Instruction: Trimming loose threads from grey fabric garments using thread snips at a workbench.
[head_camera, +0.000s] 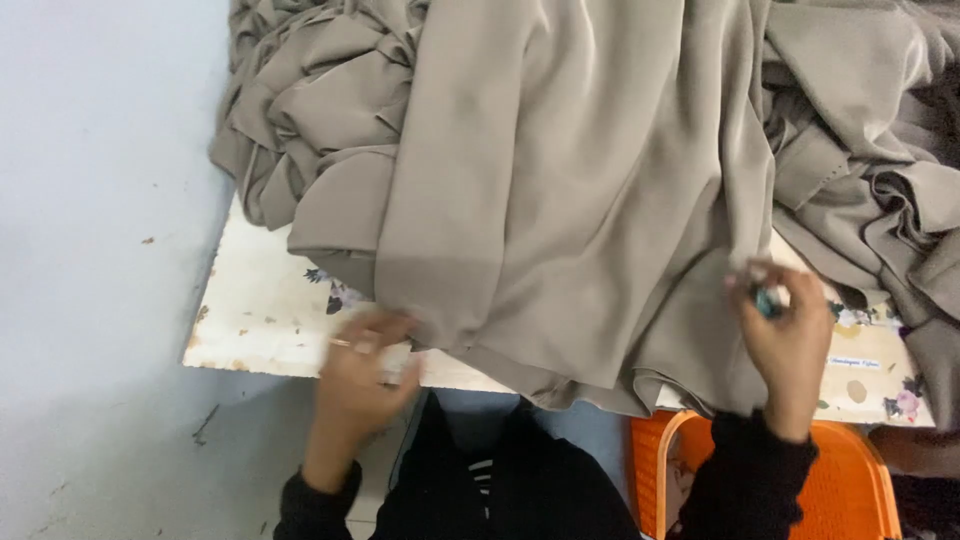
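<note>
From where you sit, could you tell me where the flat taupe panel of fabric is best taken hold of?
Probably at its lower hem, from the near table edge. The taupe fabric hangs smooth there and slightly overhangs the table, so fingers can pinch it from below. The left hand is already at that hem; the bunched folds at the far left offer no clean edge.

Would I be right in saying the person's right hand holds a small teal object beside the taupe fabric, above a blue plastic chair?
Not quite: the plastic chair is orange, as the head view shows. The right hand does hold a small teal object beside the taupe fabric.
</note>
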